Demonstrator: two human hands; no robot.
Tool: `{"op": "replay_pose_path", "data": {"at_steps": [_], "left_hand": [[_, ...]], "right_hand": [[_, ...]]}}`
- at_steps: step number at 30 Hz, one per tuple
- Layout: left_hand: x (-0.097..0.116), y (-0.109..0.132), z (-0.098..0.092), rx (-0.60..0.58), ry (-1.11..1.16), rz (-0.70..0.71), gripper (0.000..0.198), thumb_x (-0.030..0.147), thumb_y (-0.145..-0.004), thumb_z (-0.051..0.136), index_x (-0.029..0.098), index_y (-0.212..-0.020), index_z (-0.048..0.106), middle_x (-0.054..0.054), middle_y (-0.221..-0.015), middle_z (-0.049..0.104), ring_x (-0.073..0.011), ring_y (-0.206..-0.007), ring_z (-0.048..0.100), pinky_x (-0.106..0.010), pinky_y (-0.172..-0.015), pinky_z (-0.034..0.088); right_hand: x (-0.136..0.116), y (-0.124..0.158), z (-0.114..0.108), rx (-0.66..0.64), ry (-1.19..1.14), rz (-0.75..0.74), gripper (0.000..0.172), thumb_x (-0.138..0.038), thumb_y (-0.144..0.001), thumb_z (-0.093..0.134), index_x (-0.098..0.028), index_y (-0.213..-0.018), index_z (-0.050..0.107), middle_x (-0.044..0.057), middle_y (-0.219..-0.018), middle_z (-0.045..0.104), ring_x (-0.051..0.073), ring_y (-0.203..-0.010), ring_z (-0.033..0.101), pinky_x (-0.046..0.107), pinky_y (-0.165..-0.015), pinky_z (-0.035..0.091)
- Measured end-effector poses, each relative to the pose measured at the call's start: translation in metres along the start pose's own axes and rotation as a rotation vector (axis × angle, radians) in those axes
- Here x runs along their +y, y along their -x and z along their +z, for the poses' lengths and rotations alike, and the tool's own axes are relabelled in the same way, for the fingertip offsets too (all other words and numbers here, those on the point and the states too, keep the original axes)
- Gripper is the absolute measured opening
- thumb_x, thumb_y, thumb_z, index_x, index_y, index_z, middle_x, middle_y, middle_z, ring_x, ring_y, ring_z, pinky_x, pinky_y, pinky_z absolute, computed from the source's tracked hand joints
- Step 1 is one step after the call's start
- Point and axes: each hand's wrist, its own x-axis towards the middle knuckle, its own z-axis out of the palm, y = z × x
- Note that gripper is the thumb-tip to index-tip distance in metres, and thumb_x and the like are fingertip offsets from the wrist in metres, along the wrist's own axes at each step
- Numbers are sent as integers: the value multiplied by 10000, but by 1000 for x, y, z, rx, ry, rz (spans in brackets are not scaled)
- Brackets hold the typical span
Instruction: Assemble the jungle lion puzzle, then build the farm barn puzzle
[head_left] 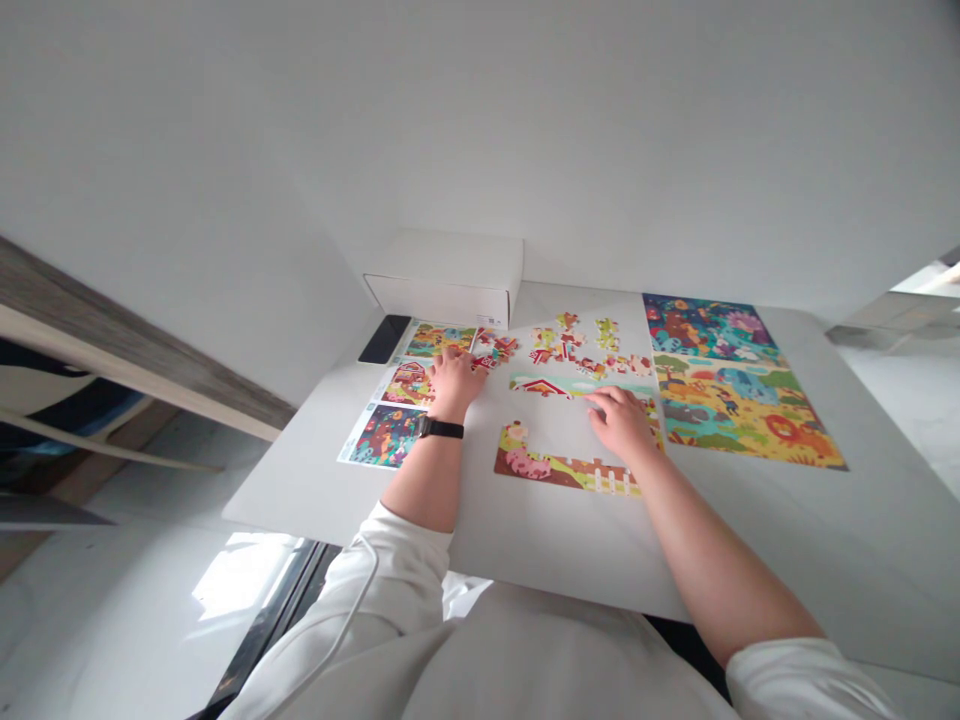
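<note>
My left hand lies with fingers spread over the right edge of a printed picture sheet, its fingertips beside loose jigsaw pieces in red and brown. My right hand rests at the partly assembled farm jigsaw, index finger stretched toward its upper strip, which shows a red roof. The hand covers part of the jigsaw's right side. Below, the joined bottom strip shows pink pigs and a white fence. I see nothing held in either hand.
More loose pieces lie scattered behind the farm jigsaw. Two completed jigsaws, a night scene and a savanna scene, lie on the right. A white box stands against the wall, and a black phone lies at the table's left.
</note>
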Motion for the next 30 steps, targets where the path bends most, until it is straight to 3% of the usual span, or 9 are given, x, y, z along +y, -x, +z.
{"op": "replay_pose_path", "data": {"at_steps": [8,11,18,23,27,30], "left_hand": [[5,4,-1,-28,75,37,366,365,-871,781,230,-1210,747,-185,-1433,650,-416,-1355,586,-536,-1148,484],[6,3,-1,-47,162,61,340,274,-877,750,233,-1211,697,-148,-1293,732,-356,-1258,649,-467,-1076,523],[24,3,-1,-83,789,69,379,195,-856,756,222,-1219,649,-29,-983,750,-195,-856,727,-350,-856,575],[51,22,1,-326,1361,70,302,322,-861,826,202,-1009,592,-11,-934,719,-142,-853,740,-320,-882,610],[69,42,7,-432,1432,90,397,375,-824,894,208,-968,564,12,-902,692,-130,-846,734,-313,-877,611],[76,53,11,-497,1400,104,420,377,-803,921,212,-970,573,24,-845,691,-125,-778,709,-280,-780,580]], "right_hand": [[0,0,0,10,-12,-2,340,-253,-999,594,-271,-1241,832,118,-1270,753,345,-1172,657,518,-1065,528],[-1,0,0,9,-17,-6,342,-242,-997,595,-274,-1243,830,119,-1271,751,344,-1175,654,518,-1068,526],[-1,0,0,-13,-2,3,329,-248,-1015,602,-255,-1258,824,123,-1287,748,347,-1186,655,508,-1063,526],[-3,-2,-1,-9,-6,7,312,-235,-1009,621,-263,-1242,826,123,-1280,748,339,-1173,666,494,-1063,532],[-6,-6,-9,74,-128,16,314,-226,-1019,581,-244,-1227,815,133,-1228,756,320,-1158,694,484,-1082,544],[-12,-9,-18,144,-378,41,293,-302,-1039,562,-246,-1218,788,129,-1225,764,305,-1184,706,485,-1098,553]]}}
